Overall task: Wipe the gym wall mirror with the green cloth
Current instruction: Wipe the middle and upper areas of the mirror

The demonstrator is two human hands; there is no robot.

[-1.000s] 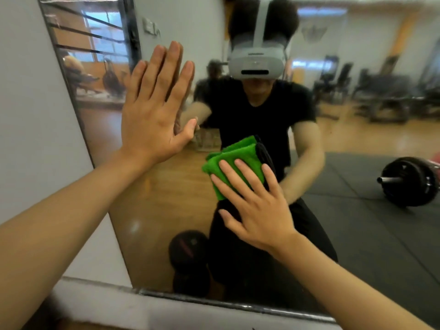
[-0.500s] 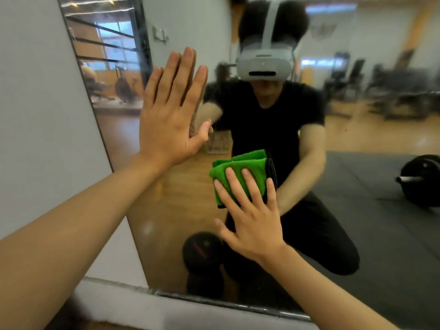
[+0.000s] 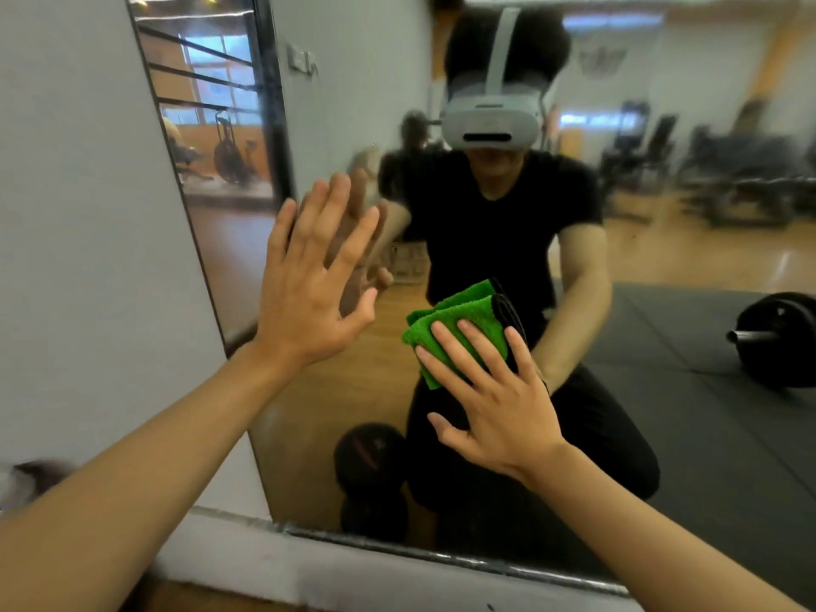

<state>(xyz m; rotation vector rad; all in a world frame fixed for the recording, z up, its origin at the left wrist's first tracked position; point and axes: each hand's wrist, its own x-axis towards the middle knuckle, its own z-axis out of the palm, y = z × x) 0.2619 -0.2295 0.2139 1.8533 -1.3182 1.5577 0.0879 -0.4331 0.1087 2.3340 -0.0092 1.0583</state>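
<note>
The folded green cloth lies flat against the wall mirror, low on its glass.

A grey wall is standing to my left, with its pale ledge running along the near bottom. Far right, a barbell plate is lying on a dark mat. Far left, what may be an exercise bike is showing only as a blur.
</note>
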